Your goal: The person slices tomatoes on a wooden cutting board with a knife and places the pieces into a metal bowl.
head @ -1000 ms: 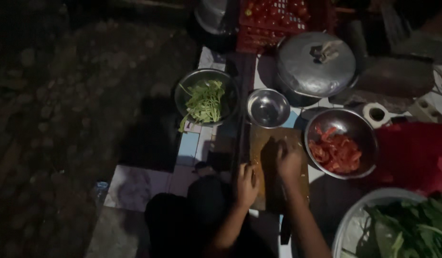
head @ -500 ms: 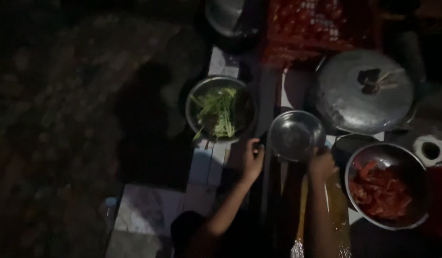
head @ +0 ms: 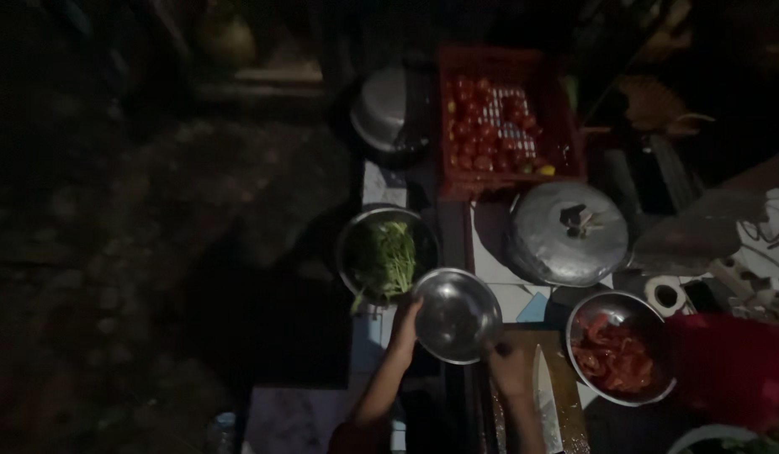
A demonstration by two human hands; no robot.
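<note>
My left hand point(head: 405, 326) grips the left rim of a small empty steel bowl point(head: 457, 315), which is tilted above the near edge of the work surface. My right hand point(head: 507, 370) is just below the bowl's right rim, over a wooden cutting board point(head: 566, 387). A knife point(head: 545, 399) lies on the board beside that hand, blade pointing away from me. It is too dark to tell whether the right hand grips anything.
A steel bowl of green vegetables point(head: 385, 256) stands left of the small bowl and a bowl of red chopped pieces point(head: 617, 357) stands to its right. Behind are a lidded pot point(head: 566, 231), a red crate of tomatoes point(head: 499, 126) and another steel pot point(head: 385, 109). Dark ground lies left.
My left hand reached from the board to the small steel bowl and took its rim. The bowl now sits tilted, nearer the board. My right hand stays over the board.
</note>
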